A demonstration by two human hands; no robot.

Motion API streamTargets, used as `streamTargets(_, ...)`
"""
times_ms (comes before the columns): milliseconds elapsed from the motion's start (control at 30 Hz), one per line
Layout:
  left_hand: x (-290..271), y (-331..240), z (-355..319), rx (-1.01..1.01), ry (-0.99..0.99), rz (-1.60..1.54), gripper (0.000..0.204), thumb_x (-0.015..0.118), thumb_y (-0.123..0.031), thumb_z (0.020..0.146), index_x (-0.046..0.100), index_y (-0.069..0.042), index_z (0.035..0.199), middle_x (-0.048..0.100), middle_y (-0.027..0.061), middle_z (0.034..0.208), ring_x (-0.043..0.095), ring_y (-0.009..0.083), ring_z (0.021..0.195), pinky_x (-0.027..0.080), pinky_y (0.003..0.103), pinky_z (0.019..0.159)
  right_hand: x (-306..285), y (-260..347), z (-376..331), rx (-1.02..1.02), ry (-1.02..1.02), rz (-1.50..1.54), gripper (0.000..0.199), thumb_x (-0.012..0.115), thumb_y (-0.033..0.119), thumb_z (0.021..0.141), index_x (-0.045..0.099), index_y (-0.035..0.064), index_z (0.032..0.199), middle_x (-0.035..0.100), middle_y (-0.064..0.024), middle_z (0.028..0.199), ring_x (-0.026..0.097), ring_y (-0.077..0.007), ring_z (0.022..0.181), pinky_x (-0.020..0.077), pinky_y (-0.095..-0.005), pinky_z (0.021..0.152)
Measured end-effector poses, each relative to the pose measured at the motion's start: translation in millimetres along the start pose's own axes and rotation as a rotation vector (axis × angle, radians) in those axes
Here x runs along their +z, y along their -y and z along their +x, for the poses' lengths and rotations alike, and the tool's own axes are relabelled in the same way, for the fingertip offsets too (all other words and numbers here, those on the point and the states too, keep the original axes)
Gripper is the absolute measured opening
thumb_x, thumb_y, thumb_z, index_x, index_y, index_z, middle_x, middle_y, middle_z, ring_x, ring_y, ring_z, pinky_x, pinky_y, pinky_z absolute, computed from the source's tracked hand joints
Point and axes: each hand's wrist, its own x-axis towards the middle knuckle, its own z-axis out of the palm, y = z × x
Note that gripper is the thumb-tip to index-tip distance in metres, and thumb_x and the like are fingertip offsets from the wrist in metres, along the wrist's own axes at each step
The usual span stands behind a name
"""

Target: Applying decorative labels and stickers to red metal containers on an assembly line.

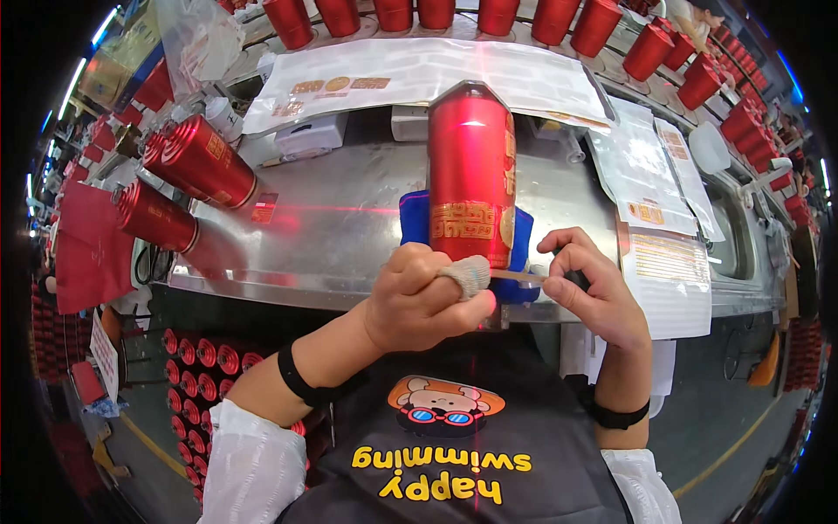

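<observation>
A red metal canister (469, 166) with gold patterned bands lies with its near end toward me on a blue cloth (526, 236). My left hand (428, 293) is closed at that near end, a knitted finger cover (468, 275) on one finger. From there a thin gold-coloured strip (517, 276) runs across to my right hand (602, 293), whose thumb and finger pinch its other end. Something dark (572, 276) shows in the right hand; its kind cannot be made out. The left fingertips are partly hidden, and that end of the strip lies under them.
A metal worktable (349, 192) carries red canisters (205, 157) at left. Sheets of gold stickers (650, 175) and gold strips (668, 279) lie at right, beside a sink (733, 236). Red canisters (436, 13) line the back. More red canisters (201, 384) stand below the table.
</observation>
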Motion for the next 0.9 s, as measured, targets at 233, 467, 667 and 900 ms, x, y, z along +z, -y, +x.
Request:
streamTargets(233, 4.3, 5.6, -10.6, 0.006, 0.015, -0.057, 0.029, 0.069, -0.017, 0.07, 0.058, -0.018, 0.097, 0.062, -0.0013, 0.092, 0.052, 0.0174, 0.077, 0.042, 0.03, 0.06, -1.6, -0.6, 2.0, -0.048, -0.007, 0.004, 0.021, 0.066, 0.021, 0.089, 0.054, 0.0054, 0.082, 0.05, -0.0106, 0.112, 0.045, -0.0179, 0.103, 0.0346, -0.0295, 0.089)
streamTargets(467, 5.3, -0.7, 8.6, 0.071, 0.029, -0.016, 0.029, 0.069, -0.016, 0.068, 0.058, -0.018, 0.095, 0.061, -0.0006, 0.091, 0.052, 0.018, 0.074, 0.042, 0.03, 0.061, -3.7, -4.2, 0.2, -0.022, -0.004, 0.006, 0.022, 0.066, 0.022, 0.089, 0.054, 0.005, 0.082, 0.05, -0.0101, 0.112, 0.044, -0.0163, 0.1, 0.035, -0.029, 0.088)
streamTargets(667, -0.1, 4.9, -12.7, -0.004, 0.019, -0.096, 0.031, 0.07, -0.013, 0.068, 0.059, -0.016, 0.096, 0.064, 0.0042, 0.099, 0.054, 0.0202, 0.077, 0.043, 0.032, 0.061, -2.2, -4.9, 2.9, -0.031, -0.011, -0.006, 0.02, 0.065, 0.02, 0.089, 0.054, 0.0049, 0.081, 0.05, -0.0096, 0.112, 0.045, -0.0147, 0.096, 0.0363, -0.0269, 0.085)
streamTargets(900, 2.5, 4.0, 3.4, 0.084, 0.063, -0.024, 0.026, 0.068, -0.018, 0.069, 0.058, -0.019, 0.093, 0.064, 0.0016, 0.098, 0.054, 0.0176, 0.078, 0.042, 0.03, 0.063, -3.0, -5.8, 1.1, 0.014, -0.027, 0.054, 0.016, 0.063, 0.015, 0.088, 0.053, 0.0043, 0.081, 0.051, -0.008, 0.112, 0.044, -0.0125, 0.092, 0.0371, -0.0247, 0.081)
